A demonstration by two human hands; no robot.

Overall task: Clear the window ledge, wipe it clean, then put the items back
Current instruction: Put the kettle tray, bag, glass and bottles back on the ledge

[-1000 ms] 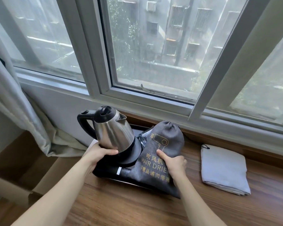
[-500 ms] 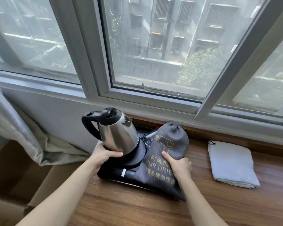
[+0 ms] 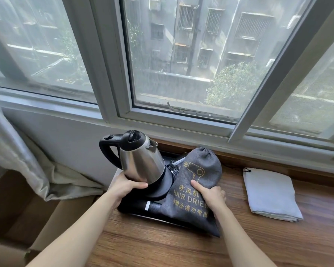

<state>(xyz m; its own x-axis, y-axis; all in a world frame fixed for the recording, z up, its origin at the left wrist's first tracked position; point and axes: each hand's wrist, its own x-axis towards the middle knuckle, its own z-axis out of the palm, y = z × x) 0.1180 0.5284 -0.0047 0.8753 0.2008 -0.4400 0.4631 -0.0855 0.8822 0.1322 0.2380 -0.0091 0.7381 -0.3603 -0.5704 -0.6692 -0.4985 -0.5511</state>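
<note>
My left hand [image 3: 127,186] wraps the low front of the steel kettle [image 3: 141,160], thumb across its base, while my right hand [image 3: 210,195] grips the grey hair-drier bag [image 3: 197,182], thumb pressed into the cloth. Both things sit on a black tray [image 3: 135,208] at the left end of the wooden ledge [image 3: 162,243], close under the window frame [image 3: 108,74]. The kettle leans left on its round black base [image 3: 162,187] — I judge I am steadying it so nothing tips while I take hold of the whole lot. The bag lies propped against the kettle's base, its drawstring top toward the glass, so a hand on each keeps them from sliding together. A folded grey cloth [image 3: 270,195] lies to the right, well apart from the tray — handy for wiping once the ledge is cleared. That clearing looks barely begun; everything is on the wood. A curtain [image 3: 14,147] hangs at far left.
</note>
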